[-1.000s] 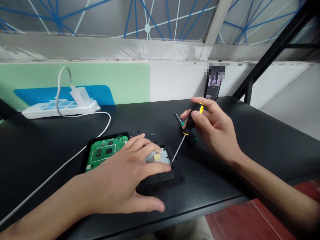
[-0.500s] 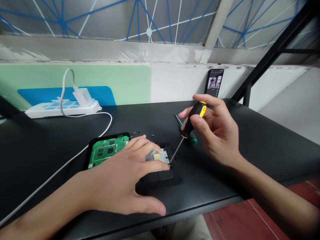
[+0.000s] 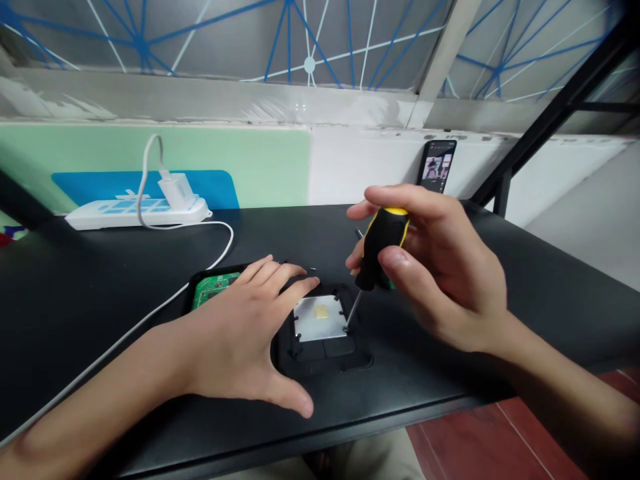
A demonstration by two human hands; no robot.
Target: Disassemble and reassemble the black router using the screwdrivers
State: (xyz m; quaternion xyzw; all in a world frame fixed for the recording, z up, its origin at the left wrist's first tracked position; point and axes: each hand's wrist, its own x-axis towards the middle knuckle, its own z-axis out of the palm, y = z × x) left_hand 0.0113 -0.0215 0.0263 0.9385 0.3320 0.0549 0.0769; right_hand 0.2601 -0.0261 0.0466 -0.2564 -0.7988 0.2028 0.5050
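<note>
- The right hand (image 3: 440, 267) is closed around the black-and-yellow screwdriver (image 3: 380, 250). A second ago the handle leaned well over to the right; now it stands far more upright, and the hand has come nearer the camera, hiding more of the shaft.
- The screwdriver's tip (image 3: 346, 328) sits at the right near corner of the silver metal plate (image 3: 320, 317), about where it was half a second ago, so the tool has kept its place on that corner while the grip changed.
- The left hand (image 3: 240, 333) has slid back to the left. Earlier its fingers lay across the plate and covered much of it; now they are spread wide and flat, fingertips just at the plate's far left edge, holding nothing.
- With the fingers drawn off, the whole plate and the small yellow pad (image 3: 323, 311) on it show plainly, seated in the black housing (image 3: 325, 350) near the front edge of the worktop (image 3: 500, 280).
- The green circuit board (image 3: 213, 290) in its black tray lies to the left, now mostly hidden behind the left hand.
- I judge that the steeper tool angle suits pressing straight down on that corner, and the left hand looks merely to steady the housing.
- Farther off: a white power strip (image 3: 135, 213) with its charger and cable on the left, a phone (image 3: 437, 167) propped against the wall, and tiny loose screws (image 3: 313, 269) beyond the plate.
</note>
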